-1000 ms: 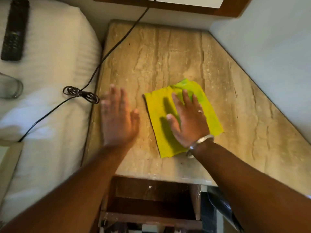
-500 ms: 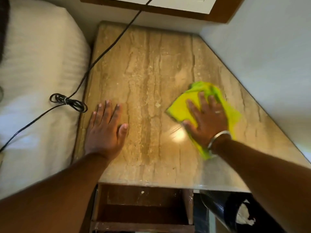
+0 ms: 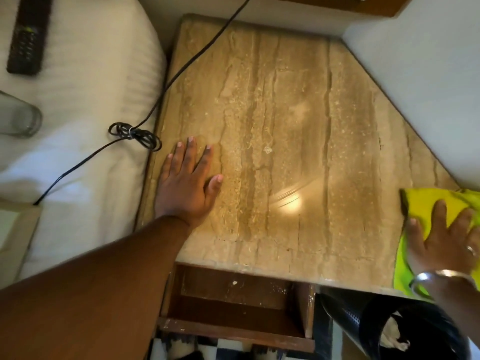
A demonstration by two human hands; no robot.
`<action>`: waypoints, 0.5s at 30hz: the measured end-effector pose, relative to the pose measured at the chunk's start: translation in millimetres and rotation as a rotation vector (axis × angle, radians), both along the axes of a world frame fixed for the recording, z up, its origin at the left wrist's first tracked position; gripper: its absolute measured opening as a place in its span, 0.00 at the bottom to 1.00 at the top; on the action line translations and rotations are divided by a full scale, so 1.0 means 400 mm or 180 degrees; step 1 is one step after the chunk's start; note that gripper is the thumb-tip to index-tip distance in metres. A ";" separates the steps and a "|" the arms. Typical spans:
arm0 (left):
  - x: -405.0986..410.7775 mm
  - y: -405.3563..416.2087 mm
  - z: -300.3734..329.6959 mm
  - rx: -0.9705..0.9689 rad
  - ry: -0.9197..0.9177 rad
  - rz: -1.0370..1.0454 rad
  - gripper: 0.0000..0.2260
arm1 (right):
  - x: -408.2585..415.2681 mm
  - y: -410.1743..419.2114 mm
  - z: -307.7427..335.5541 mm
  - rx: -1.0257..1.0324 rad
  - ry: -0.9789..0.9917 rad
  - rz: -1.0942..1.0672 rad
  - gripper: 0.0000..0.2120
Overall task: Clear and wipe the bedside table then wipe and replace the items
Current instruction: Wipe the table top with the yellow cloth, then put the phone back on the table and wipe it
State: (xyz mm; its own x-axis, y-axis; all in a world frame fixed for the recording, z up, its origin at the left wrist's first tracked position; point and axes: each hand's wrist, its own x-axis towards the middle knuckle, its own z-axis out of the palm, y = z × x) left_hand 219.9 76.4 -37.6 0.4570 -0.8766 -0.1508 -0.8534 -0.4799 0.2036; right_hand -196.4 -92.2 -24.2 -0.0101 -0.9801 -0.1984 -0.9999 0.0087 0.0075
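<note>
At the tabletop's four o'clock corner, your right hand [image 3: 449,237] presses the yellow cloth [image 3: 431,206] flat, fingers spread, by the wall. Your left hand [image 3: 187,185] rests open at nine o'clock on the bedside table [image 3: 285,113]. Overlap your strokes and work into the far corners. The open drawer [image 3: 233,302] at six o'clock looks bare; the black bin [image 3: 363,323] holds white scraps.

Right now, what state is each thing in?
Table: bare, mid-wipe.
Cloth: flat at the table's right edge, under the right hand.
Left hand: flat on the table.
Drawer: open.
Cable: partly coiled, on the bed.
Remote: on the bed.
Glass: on the bed.
</note>
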 end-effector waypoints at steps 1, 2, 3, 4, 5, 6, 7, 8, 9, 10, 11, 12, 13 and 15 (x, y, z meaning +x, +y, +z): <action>0.000 -0.001 0.000 -0.0011 0.0002 0.0001 0.30 | 0.031 -0.011 -0.007 -0.0082 0.0008 -0.0087 0.34; 0.000 0.000 0.000 -0.0021 0.0000 0.0001 0.30 | 0.060 -0.022 -0.013 -0.0126 0.0008 -0.0187 0.34; 0.000 0.000 0.000 -0.0021 -0.0013 -0.0003 0.30 | 0.084 -0.037 -0.017 -0.0123 0.0006 -0.0301 0.34; 0.000 0.000 0.001 0.0003 -0.0020 -0.0016 0.30 | 0.101 -0.048 -0.017 -0.0089 0.0022 -0.0421 0.35; 0.000 0.001 0.002 0.0038 -0.0011 -0.0026 0.30 | 0.109 -0.053 -0.015 -0.0038 0.0041 -0.0517 0.36; -0.002 -0.001 0.003 0.0067 0.0001 -0.0032 0.31 | 0.111 -0.056 -0.010 0.0033 0.0054 -0.0573 0.37; -0.001 -0.001 0.005 0.0095 0.0025 -0.0032 0.31 | 0.117 -0.052 0.005 0.0094 0.0073 -0.0609 0.39; -0.003 -0.003 0.007 0.0135 0.0064 -0.0028 0.32 | 0.128 -0.045 0.022 0.0115 0.0101 -0.0597 0.41; 0.000 -0.004 0.014 0.0178 0.0115 -0.0018 0.33 | 0.155 -0.031 0.044 0.0079 0.0131 -0.0516 0.43; 0.004 -0.002 0.023 0.0231 0.0186 -0.0053 0.33 | 0.194 -0.010 0.069 0.0013 0.0126 -0.0327 0.43; 0.006 0.002 0.037 0.0313 0.0266 -0.0144 0.34 | 0.243 0.016 0.091 -0.0053 0.0071 -0.0039 0.43; 0.017 0.010 0.058 0.0379 0.0380 -0.0288 0.34 | 0.308 0.053 0.118 -0.0108 -0.0038 0.0286 0.42; 0.026 0.022 0.081 0.0435 0.0532 -0.0435 0.34 | 0.377 0.095 0.140 -0.0122 -0.0176 0.0574 0.41; 0.065 0.088 0.155 0.0385 0.0657 -0.0547 0.34 | 0.533 0.209 0.175 0.0060 -0.0491 0.0986 0.40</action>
State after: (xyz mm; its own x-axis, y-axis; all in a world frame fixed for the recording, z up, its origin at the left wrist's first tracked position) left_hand 245.9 111.5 24.3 0.2523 -0.9084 -0.3334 -0.8707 -0.3635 0.3314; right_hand 16.7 -8.7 45.6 0.3189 -0.9280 -0.1926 -0.9444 -0.2941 -0.1468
